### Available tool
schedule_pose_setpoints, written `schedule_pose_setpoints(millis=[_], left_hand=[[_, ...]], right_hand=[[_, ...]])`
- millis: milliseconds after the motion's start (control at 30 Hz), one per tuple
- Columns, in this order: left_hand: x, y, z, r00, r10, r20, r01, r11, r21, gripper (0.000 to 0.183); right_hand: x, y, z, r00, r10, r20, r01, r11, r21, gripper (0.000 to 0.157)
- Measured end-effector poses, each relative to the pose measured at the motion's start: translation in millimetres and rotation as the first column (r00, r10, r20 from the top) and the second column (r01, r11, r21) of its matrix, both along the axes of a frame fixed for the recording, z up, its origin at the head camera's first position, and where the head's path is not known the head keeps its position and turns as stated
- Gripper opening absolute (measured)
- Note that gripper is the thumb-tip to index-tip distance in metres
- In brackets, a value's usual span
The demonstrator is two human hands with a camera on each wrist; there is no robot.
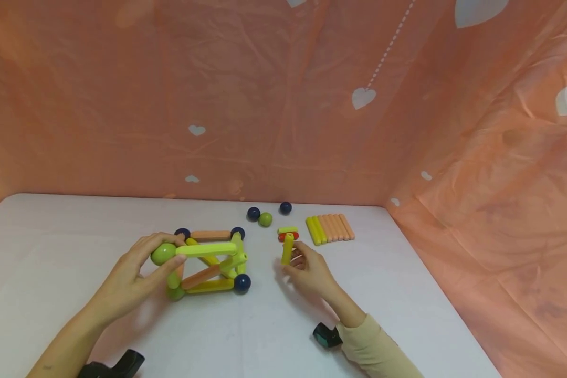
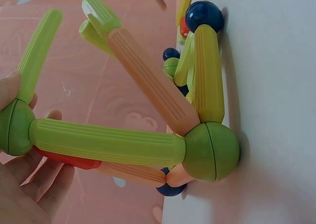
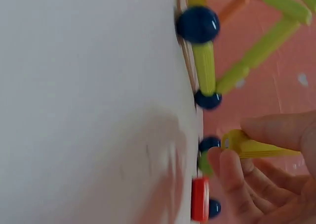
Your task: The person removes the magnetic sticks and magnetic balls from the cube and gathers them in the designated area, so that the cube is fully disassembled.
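My left hand (image 1: 134, 275) grips a stick-and-ball frame at its upper left corner, fingers and thumb around a green ball (image 1: 163, 254). From that ball a light green rod (image 1: 208, 250) runs right, and another green rod (image 2: 106, 141) leads down to a lower green ball (image 2: 212, 152). The frame's base has orange and yellow rods and navy balls, one navy ball (image 1: 242, 283) at its near right corner. Right of the frame, my right hand (image 1: 314, 273) pinches a short yellow rod (image 1: 287, 249) above the table, held roughly upright in the head view.
Behind the right hand lie a short green rod (image 1: 287, 229) and a red piece (image 1: 283, 238). Farther back are two loose navy balls and a green ball (image 1: 265, 219). To the right, yellow and orange rods (image 1: 337, 227) lie side by side. A pink curtain (image 1: 264, 105) hangs behind the white table.
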State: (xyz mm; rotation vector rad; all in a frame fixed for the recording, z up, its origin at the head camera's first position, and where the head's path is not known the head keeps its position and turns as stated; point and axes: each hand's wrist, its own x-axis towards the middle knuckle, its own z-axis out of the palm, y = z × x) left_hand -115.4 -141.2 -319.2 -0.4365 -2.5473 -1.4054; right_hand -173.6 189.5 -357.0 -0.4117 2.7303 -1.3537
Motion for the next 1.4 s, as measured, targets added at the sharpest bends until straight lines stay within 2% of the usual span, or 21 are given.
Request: schedule_pose_setpoints(millis=[67, 333, 467, 667, 867, 1000, 1067, 1167, 1300, 1400], left_hand=[[-0.2, -0.2, -0.5, 1.0, -0.001, -0.003, 0.001, 1.0, 0.001, 0.023], [-0.3, -0.5, -0.3, 1.0, 0.006, 0.015, -0.006, 1.0, -0.004, 0.024], [0.2, 0.0, 1.2, 1.0, 0.0, 0.023, 0.0, 1.0, 0.001, 0.025], [0.3, -1.6, 0.6, 1.0, 0.002, 0.006, -0.002, 1.0, -0.002, 0.024], [-0.3, -1.1, -2.4, 1.0, 0.002, 0.003, -0.002, 1.0, 0.0, 0.024], [0.4, -0.6, -2.3, 1.0, 0.009, 0.009, -0.009, 1.0, -0.002, 0.024], [0.8, -0.7, -1.3, 1.0, 0.008, 0.015, -0.008, 1.0, -0.004, 0.023], [1.4, -1.0, -0.3, 1.0, 0.01, 0.02, -0.01, 1.0, -0.004, 0.022], [2.7, -0.6, -0.7, 1.0, 0.006, 0.009, -0.006, 1.0, 0.007, 0.02], [3.3, -0.3, -0.5, 1.0, 0.004, -0.001, -0.004, 1.0, 0.011, 0.02]], right_hand=[[-2.0, 9.5, 0.0, 0.999, -0.053, 0.002, 0.053, 0.998, -0.033, 0.04], [-3.5, 46.5, 2.9, 0.984, -0.178, 0.024, 0.179, 0.982, -0.063, 0.033], [-0.7, 65.8, 4.0, 0.965, -0.258, 0.04, 0.259, 0.965, -0.047, 0.033], [-2.9, 94.4, 2.8, 0.926, -0.379, -0.002, 0.378, 0.924, 0.048, 0.032], [-22.9, 122.2, 2.2, 0.869, -0.493, 0.047, 0.493, 0.87, 0.017, 0.036], [-43.7, 135.6, 2.3, 0.818, -0.572, 0.061, 0.573, 0.82, 0.001, 0.037], [-54.2, 139.0, 2.4, 0.799, -0.599, 0.053, 0.599, 0.801, 0.028, 0.038], [-68.4, 141.1, 2.0, 0.788, -0.615, 0.031, 0.611, 0.788, 0.079, 0.039], [-80.8, 140.9, 0.1, 0.789, -0.614, 0.017, 0.606, 0.782, 0.15, 0.039], [-86.9, 139.9, -3.1, 0.797, -0.603, 0.034, 0.59, 0.789, 0.169, 0.037]])
